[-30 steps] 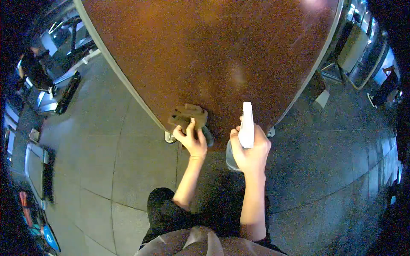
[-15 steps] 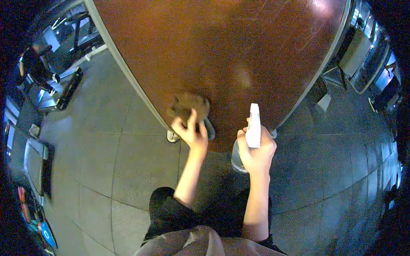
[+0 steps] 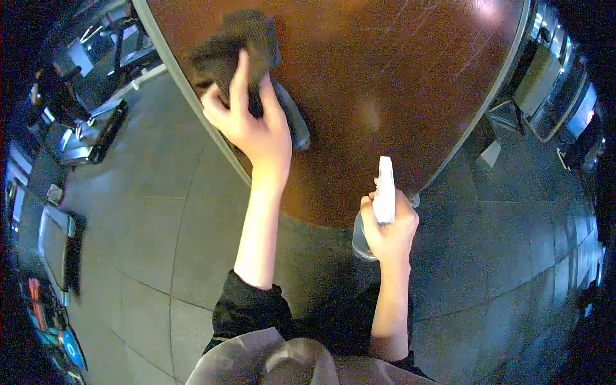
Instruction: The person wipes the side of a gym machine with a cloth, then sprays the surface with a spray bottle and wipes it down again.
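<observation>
My left hand (image 3: pixel 250 125) presses a dark, crumpled cloth (image 3: pixel 253 38) onto a large reddish-brown panel (image 3: pixel 359 77), near its left edge. The fingers are spread over the cloth, and a loose fold hangs down to the right of the hand. My right hand (image 3: pixel 391 224) is wrapped around the neck of a spray bottle with a white trigger head (image 3: pixel 385 189). Its clear body (image 3: pixel 363 240) shows below the fingers, held apart from the panel's lower edge. The palm side of my right hand is hidden.
Grey edging (image 3: pixel 186 96) runs along the panel's side. Dark floor tiles (image 3: pixel 147 237) surround it. A person (image 3: pixel 54 96) is on a treadmill (image 3: pixel 96 138) at the far left. More gym equipment (image 3: pixel 536 83) stands at right, and a padded item (image 3: pixel 56 247) lies at left.
My left hand has moved up and to the left across the panel, with the cloth, which now looks more spread out. My right hand and the spray bottle have barely moved.
</observation>
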Available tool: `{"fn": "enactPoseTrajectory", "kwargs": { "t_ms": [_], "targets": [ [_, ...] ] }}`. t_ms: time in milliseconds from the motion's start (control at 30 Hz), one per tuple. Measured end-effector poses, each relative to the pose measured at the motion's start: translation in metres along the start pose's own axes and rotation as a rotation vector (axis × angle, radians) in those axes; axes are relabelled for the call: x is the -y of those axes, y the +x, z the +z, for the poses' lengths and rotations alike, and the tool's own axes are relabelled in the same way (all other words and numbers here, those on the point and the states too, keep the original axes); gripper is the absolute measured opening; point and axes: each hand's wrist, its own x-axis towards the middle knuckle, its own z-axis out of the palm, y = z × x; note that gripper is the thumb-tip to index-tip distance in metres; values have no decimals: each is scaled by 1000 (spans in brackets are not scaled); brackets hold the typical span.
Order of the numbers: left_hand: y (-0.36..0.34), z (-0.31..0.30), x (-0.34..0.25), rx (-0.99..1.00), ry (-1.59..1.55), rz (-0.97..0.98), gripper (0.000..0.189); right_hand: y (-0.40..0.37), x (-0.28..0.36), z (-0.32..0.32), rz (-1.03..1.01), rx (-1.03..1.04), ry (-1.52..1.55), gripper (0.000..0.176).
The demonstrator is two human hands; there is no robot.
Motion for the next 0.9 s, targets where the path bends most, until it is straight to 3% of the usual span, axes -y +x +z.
{"fn": "enactPoseTrajectory", "kwargs": {
  "t_ms": [133, 267, 333, 533, 667, 833, 900],
  "targets": [
    [-92, -28, 5, 152, 182, -9, 44, 4, -6, -3, 9, -12, -5, 31],
    [-180, -56, -10, 381, 183, -274, 47, 5, -15, -2, -1, -30, -3, 32],
    [-158, -46, -15, 327, 156, -272, 46, 5, -17, 0, -22, -32, -2, 32],
    [-7, -4, -39, 108, 105, 88, 48, 0, -7, 4, -5, -11, 14, 31],
    [-20, -7, -44, 149, 153, 108, 50, 0, -10, 0, -24, -18, 8, 32],
    [-149, -43, -35, 443, 212, -78, 50, 3, -14, 0, 18, -26, 14, 32],
    [-164, -49, -33, 504, 218, -120, 50, 2, -13, 2, 41, -29, 30, 32]
  ]
}}
